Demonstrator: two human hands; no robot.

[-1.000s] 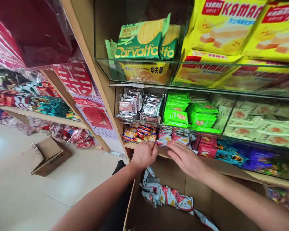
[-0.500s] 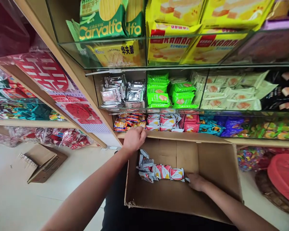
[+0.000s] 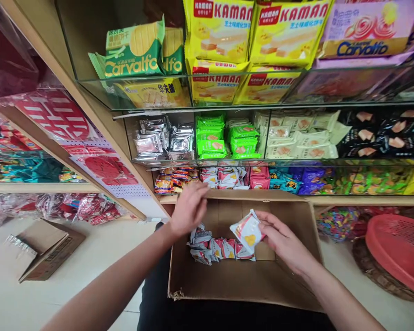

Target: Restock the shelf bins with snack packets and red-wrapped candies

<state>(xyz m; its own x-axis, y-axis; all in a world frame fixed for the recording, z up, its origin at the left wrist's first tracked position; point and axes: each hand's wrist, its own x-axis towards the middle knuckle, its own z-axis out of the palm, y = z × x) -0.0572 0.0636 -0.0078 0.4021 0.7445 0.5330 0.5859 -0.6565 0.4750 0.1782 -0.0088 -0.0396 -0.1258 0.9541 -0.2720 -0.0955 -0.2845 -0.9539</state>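
My right hand [image 3: 279,236] pinches a small white and pink snack packet [image 3: 247,233] between thumb and fingers, above the open cardboard box [image 3: 227,282]. More packets of the same look [image 3: 229,249] stand in a row inside, with a looser pile at the row's left end. Over the far left corner of the box hovers my left hand [image 3: 190,207], fingers loosely bent and apart, slightly blurred, with nothing seen in it. Just behind that hand, the lowest shelf holds orange packets [image 3: 175,180] and white-pink packets [image 3: 227,177].
Glass-fronted shelves [image 3: 152,110] full of wrapped snacks rise behind the box. A red plastic basket [image 3: 396,253] is at the right on a brown woven base. On the floor at left stands a smaller open carton [image 3: 51,250]. My dark-clothed legs are under the box.
My right hand has risen from inside the box, bringing up one packet towards the middle. My left hand has let go of the box's far edge. The view has shifted a little right.
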